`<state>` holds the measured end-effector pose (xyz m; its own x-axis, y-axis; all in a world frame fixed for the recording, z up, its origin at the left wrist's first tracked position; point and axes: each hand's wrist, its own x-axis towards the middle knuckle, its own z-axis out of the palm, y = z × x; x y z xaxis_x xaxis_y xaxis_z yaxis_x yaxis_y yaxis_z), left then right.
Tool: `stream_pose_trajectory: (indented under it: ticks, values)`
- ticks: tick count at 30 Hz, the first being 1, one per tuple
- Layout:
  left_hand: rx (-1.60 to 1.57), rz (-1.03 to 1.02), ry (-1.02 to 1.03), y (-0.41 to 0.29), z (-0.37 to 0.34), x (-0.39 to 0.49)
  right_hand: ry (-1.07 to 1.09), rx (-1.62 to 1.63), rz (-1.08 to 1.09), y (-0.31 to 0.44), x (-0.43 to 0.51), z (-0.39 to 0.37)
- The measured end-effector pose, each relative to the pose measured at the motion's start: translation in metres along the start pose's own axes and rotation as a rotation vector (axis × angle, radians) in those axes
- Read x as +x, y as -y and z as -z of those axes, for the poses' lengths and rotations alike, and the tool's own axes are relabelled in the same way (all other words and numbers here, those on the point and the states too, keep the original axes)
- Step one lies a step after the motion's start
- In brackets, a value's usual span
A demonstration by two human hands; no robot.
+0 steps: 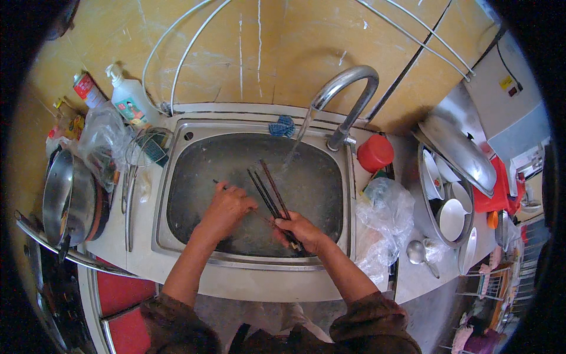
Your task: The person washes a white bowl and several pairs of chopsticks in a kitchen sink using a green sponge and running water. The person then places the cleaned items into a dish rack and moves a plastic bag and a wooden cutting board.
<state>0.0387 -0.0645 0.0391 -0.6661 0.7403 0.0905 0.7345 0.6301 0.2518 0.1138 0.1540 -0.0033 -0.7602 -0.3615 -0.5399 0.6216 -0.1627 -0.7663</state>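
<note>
My right hand (pixel 300 231) is closed around several dark chopsticks (pixel 267 194), their tips pointing up and to the left over the stainless steel sink (pixel 162 212). To its left, my left hand (pixel 227 205) has its fingers curled, and a short dark tip sticks out past them; the object it grips looks like a thin stick, mostly covered by the fingers. Murky water (pixel 203 163) fills the sink basin. From the curved metal faucet (pixel 345 75) a stream of water runs into it, above and right of both hands.
A blue scouring cloth (pixel 282 126) lies on the sink's back ledge. On the right are a red cup (pixel 375 153), plastic bags (pixel 384 208), a metal spoon (pixel 418 253) and a pot of bowls (pixel 452 219). A pan (pixel 66 199), a wire strainer (pixel 139 152) and a pump bottle (pixel 132 99) stand left.
</note>
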Motion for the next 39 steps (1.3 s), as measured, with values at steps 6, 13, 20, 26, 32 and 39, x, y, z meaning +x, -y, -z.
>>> stream_pose_trajectory:
  ticks: [6, 13, 20, 26, 32, 39]
  values:
    - [-0.216, 0.13, -0.403, -0.003, 0.008, 0.036, -0.105, -0.343, 0.082, -0.003, -0.002, 0.009]
    - [0.088, -0.093, 0.198, 0.005, 0.007, 0.071, -0.125, -0.76, 0.315, -0.006, -0.017, 0.019]
    - [0.276, 0.148, -0.008, 0.042, 0.045, 0.039, -0.215, -0.55, 0.313, -0.014, -0.023, 0.036]
    - [-0.344, 0.02, 0.097, -0.011, -0.008, -0.011, -0.26, 0.208, 0.214, -0.014, -0.015, 0.011]
    - [-0.58, 0.19, 0.476, -0.083, -0.06, 0.004, -0.3, 0.143, 0.19, -0.014, -0.01, 0.01]
    - [-0.738, 0.271, -0.208, -0.089, -0.03, 0.087, -0.445, 0.335, 0.169, -0.024, -0.052, 0.032]
